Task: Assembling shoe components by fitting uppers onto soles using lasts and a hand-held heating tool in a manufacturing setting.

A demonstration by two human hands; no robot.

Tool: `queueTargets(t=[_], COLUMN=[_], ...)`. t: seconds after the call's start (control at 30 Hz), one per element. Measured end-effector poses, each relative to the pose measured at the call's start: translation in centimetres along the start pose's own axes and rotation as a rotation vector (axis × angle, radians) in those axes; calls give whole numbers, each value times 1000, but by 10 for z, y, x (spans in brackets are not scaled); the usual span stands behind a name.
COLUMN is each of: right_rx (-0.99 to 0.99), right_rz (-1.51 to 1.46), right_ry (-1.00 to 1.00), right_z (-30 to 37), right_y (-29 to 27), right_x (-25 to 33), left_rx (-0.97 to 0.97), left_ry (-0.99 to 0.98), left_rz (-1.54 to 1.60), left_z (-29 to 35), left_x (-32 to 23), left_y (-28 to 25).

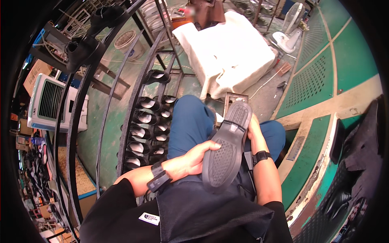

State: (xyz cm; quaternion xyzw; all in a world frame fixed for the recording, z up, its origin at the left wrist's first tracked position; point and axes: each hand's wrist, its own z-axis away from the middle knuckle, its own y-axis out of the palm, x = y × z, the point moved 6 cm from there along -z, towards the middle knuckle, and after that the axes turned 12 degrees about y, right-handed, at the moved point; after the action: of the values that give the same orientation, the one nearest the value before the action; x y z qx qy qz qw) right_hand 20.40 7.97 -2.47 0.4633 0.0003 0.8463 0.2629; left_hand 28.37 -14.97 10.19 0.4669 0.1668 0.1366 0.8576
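I am seated, in blue trousers and a dark apron, with a black shoe (227, 146) resting sole-up on my lap. Its grey treaded sole faces the camera, toe toward me. My left hand (199, 156) grips the shoe's left edge near the forefoot, thumb over the sole rim. My right hand (254, 128) holds the shoe from the right side near the heel; its fingers are mostly hidden behind the shoe. Both wrists carry black bands.
A dark metal rack (139, 87) with several black shoes (148, 117) stands at my left. A white cloth-covered block (229, 52) sits ahead, a white fan (289, 32) beyond it. A green and cream platform edge (324, 133) curves at the right, dark shoes (338, 200) beside it.
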Motion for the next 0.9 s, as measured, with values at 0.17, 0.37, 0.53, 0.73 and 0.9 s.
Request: queueTargets(t=[0.17,0.37,0.53,0.73,0.9], right_rx=[500,993,570,586,1129], right_rz=[-227,-501,-408,-411,-65], right_ry=[261,244,-4,137,356], right_z=[41,103,56,6,118], right_y=[13,51,91,140,200], right_x=[-9,46,162,129,91], left_rx=[371,454,261,159,-113], left_ry=[188,691,965,1099,1605], left_rz=[-317,-691,-471,-771,-2046], left_z=[26,51,76,95,117], left_x=[-39,-119,-139,-151,-192], left_y=[66,100,49,55,86])
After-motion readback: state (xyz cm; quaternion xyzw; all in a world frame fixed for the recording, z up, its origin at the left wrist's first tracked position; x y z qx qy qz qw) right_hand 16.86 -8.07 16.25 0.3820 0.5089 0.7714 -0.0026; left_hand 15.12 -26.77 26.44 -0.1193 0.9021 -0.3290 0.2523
